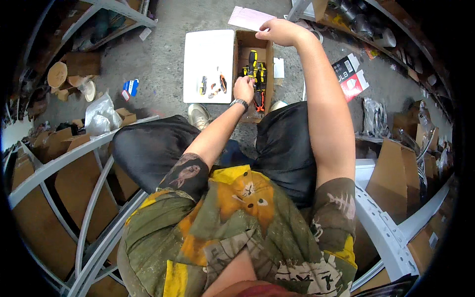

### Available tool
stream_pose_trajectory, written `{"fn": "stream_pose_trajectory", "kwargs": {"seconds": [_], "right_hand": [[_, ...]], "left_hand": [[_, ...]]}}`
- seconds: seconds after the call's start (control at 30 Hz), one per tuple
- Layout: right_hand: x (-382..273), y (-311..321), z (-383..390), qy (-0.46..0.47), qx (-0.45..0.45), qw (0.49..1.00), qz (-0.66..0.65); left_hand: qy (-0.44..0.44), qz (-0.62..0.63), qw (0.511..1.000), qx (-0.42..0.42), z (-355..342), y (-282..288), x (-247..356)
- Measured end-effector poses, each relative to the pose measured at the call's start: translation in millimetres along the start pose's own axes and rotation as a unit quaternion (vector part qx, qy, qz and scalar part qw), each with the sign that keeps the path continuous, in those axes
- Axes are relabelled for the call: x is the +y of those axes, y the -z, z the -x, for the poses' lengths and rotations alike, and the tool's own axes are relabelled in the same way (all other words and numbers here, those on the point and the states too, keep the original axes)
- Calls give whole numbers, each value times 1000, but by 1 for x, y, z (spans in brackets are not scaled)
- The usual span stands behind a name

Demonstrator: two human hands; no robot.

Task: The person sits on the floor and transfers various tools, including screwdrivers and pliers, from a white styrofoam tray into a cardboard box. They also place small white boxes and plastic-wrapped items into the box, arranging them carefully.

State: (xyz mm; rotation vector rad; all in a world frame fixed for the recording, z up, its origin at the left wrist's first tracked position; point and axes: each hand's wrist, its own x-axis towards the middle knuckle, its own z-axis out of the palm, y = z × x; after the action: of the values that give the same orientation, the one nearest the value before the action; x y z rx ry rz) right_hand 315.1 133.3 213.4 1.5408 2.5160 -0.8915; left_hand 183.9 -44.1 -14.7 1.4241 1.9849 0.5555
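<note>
On the floor between my feet stands an open cardboard box [269,44] with several black-and-yellow hand tools in it. My left hand [242,90] reaches into it with fingers closed at the lower end of a black-and-yellow screwdriver [253,58]; the fingertips are partly hidden. Orange-handled pliers [260,105] lie at the box's near end. At the far right corner, my right hand [283,32] has its thumb and fingers closed on the box rim. A white lid-like panel [208,49] lies against the box's left side, bearing a picture of tools.
A pink paper sheet [250,19] lies beyond the box. Right of it are a black-and-red printed carton [350,76] and a small white paper [279,68]. A blue packet [130,87] rests on the floor at left. Metal racks [381,232] with cardboard boxes flank me.
</note>
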Motion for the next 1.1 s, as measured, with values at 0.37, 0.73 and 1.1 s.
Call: {"fn": "stream_pose_trajectory", "kwargs": {"seconds": [0.37, 0.73, 1.1], "right_hand": [[-6, -1, -2, 39, -37, 999, -6], [-17, 7, -2, -7, -116, 993, -11], [3, 0, -5, 13, -88, 996, -23]], "left_hand": [[179, -2, 984, -21, 13, -46, -27], [359, -17, 922, -142, 22, -55, -14], [-56, 17, 990, 125, -87, 143, 2]]}}
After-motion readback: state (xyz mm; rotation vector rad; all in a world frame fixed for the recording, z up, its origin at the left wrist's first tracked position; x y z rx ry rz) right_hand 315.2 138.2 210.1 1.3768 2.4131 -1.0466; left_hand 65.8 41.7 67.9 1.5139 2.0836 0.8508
